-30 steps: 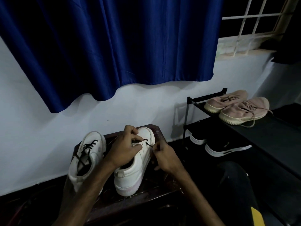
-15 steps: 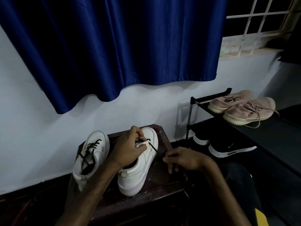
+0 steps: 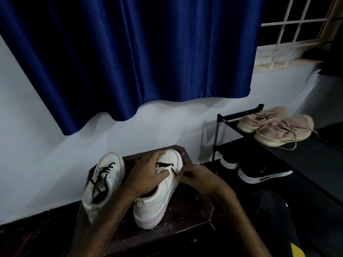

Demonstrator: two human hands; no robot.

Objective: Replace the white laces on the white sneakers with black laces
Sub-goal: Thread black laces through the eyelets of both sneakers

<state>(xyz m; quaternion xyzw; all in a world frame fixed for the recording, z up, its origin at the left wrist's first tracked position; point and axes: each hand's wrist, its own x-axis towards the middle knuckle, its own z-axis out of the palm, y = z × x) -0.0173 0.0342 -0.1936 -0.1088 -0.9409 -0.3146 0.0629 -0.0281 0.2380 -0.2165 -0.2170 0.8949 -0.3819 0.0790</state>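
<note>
The person's left hand lies on top of the white sneaker. Its fingers are bent over the front part of the upper and its thumb lies beside the eyelets, so it grips the shoe and holds it in place. The forearm comes up from the lower edge of the view. The right hand is just beside the right side of the same sneaker, with the fingers curled together, and it pinches the end of the black lace between the fingertips. The lace makes a short flat dark band across the front eyelets.

This sneaker stands on a dark wooden table, with the toe toward the wall. It is smooth and looks like leather, with a rounded toe and a thick sole that is a little pink at the heel. To the left stands the second white sneaker, of the same shape, close by. It carries black lacing crossed over the tongue, and the loose ends fall into the opening.

Behind hangs a blue curtain in soft folds against a plain pale wall. At the right, a black shoe rack bears pink fabric sneakers with ribbed cream soles, and black sneakers with white soles stand below.
</note>
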